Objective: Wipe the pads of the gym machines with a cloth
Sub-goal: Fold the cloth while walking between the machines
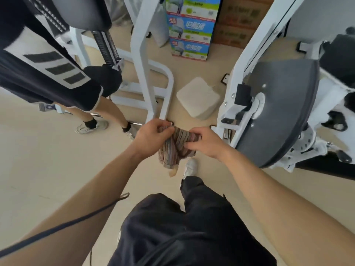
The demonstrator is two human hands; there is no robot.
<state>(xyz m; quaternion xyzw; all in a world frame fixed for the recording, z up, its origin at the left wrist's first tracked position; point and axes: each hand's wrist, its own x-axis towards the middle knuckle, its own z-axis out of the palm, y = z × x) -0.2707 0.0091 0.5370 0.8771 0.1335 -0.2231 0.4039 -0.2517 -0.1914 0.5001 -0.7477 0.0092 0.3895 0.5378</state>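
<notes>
A striped cloth (175, 148) in brown, pink and grey hangs bunched between both hands at the middle of the head view. My left hand (151, 134) pinches its upper left edge, and my right hand (206, 142) grips its right side. A black machine pad (82, 10) shows at the top left, above a white frame (142, 60). On the right stands another white machine with a large grey disc cover (284, 108). Neither hand touches a pad.
Another person in black shorts (63, 83) stands close on the left beside the frame. A white cushion block (198, 97) lies on the beige floor between the machines. Stacked blue-green boxes (192, 27) and brown cartons stand at the back. My own legs and shoe (190, 167) are below.
</notes>
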